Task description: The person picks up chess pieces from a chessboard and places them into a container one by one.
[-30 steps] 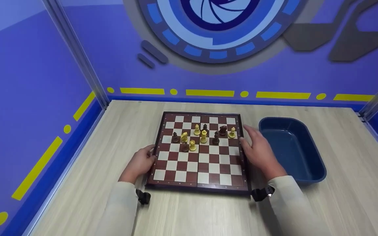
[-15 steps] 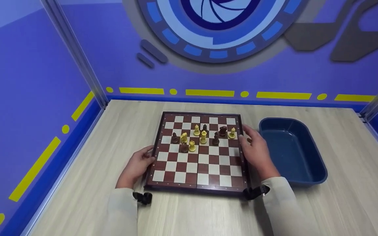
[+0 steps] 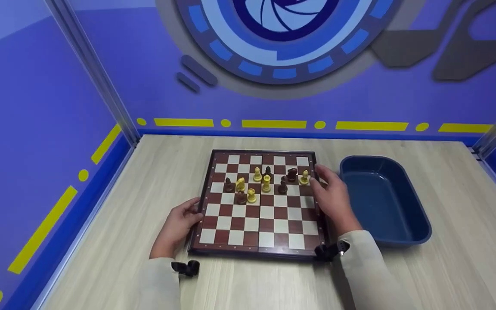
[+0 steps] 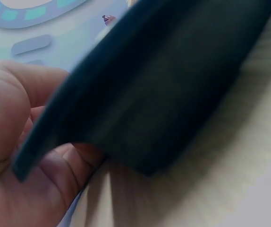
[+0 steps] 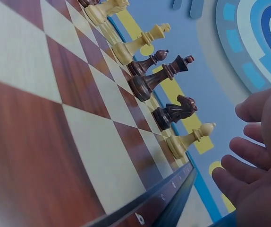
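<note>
A brown-and-white chessboard [image 3: 280,226] with a dark rim lies on the table, bearing several cream and dark brown chess pieces. My left hand [image 3: 177,226] is at its left side, thumb and fingers reaching the rim. From the left wrist, the board's dark edge [image 4: 140,94] covers those fingertips, so I cannot tell whether they grip it. My right hand [image 3: 334,196] is at the right rim, thumb overlapping the edge from above; in the right wrist view its fingers [image 5: 251,151] are loose and spread, holding nothing. Nearest them stands a cream bishop [image 5: 187,142], beside a dark knight [image 5: 175,113].
A dark blue tub [image 3: 422,224] stands right of the board, close to my right hand. Pale wood table [image 3: 243,284] surrounds the board. A blue printed wall [image 3: 248,103] closes off the back, and another panel [image 3: 28,129] rises on the left.
My right hand and forearm have shifted left, bringing the thumb slightly over the board's rim. The left hand has moved a little toward me with the camera's tilt. The pieces keep their squares.
</note>
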The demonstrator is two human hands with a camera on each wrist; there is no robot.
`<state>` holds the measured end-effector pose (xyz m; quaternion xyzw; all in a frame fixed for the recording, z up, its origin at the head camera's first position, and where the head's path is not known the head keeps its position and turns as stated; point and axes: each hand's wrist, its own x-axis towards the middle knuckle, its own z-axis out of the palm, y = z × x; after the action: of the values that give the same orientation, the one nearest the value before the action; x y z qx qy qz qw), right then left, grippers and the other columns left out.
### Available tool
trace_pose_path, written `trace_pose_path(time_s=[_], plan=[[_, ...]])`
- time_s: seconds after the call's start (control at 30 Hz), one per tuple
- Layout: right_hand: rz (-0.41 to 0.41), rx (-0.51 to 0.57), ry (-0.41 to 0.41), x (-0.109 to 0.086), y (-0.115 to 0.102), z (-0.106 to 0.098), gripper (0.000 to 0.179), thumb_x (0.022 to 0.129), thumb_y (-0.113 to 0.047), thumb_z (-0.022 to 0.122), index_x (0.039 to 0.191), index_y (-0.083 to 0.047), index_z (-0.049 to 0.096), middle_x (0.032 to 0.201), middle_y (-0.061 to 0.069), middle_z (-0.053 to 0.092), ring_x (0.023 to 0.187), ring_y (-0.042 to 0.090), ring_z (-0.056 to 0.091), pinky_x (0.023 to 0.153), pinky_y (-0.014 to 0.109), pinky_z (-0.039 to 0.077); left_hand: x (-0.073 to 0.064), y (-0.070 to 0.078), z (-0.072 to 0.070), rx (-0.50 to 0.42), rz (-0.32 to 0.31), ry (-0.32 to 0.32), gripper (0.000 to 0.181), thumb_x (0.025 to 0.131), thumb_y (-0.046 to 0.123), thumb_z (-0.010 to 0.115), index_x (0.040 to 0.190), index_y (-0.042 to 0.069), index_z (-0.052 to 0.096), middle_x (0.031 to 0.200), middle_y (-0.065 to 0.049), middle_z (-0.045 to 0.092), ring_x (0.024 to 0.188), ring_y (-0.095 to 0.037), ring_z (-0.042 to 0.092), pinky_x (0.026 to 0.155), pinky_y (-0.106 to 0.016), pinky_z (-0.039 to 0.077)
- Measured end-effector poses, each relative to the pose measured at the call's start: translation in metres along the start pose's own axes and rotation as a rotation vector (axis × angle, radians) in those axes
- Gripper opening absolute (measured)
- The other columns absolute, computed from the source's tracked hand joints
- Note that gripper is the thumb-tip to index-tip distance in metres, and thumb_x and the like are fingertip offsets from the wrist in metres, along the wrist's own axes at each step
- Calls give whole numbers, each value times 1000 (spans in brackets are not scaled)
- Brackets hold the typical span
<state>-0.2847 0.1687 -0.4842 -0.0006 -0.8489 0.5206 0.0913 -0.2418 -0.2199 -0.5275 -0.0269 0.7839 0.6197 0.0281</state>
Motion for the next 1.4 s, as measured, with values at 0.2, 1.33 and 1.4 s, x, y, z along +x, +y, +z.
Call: trace_pose_path(time_s=[0.2,1.33,1.4], plan=[[5,22,0,5,1,6,45,95,-14,59,138,-4,51,138,18,54,132,32,48,106,42,43,-2,-2,-1,-12,-5,17,49,88,-6,59,137,-3,51,102,-16,60,80,-12,59,67,-24,51],[53,-92,111,26,7,27,25,88,-12,65,113,-8,68,108,13,69,99,26,62,87,38,46,1,-9,-4,-69,36,-34,49,89,-6,60,136,-8,49,105,-18,60,84,-8,62,72,-21,52],[47,-105,116,26,7,27,24,89,-13,64,111,-9,69,107,12,70,98,26,62,86,37,46,2,-10,-4,-77,30,-28,49,89,-6,60,136,-7,50,106,-18,60,85,-9,62,73,-21,52]])
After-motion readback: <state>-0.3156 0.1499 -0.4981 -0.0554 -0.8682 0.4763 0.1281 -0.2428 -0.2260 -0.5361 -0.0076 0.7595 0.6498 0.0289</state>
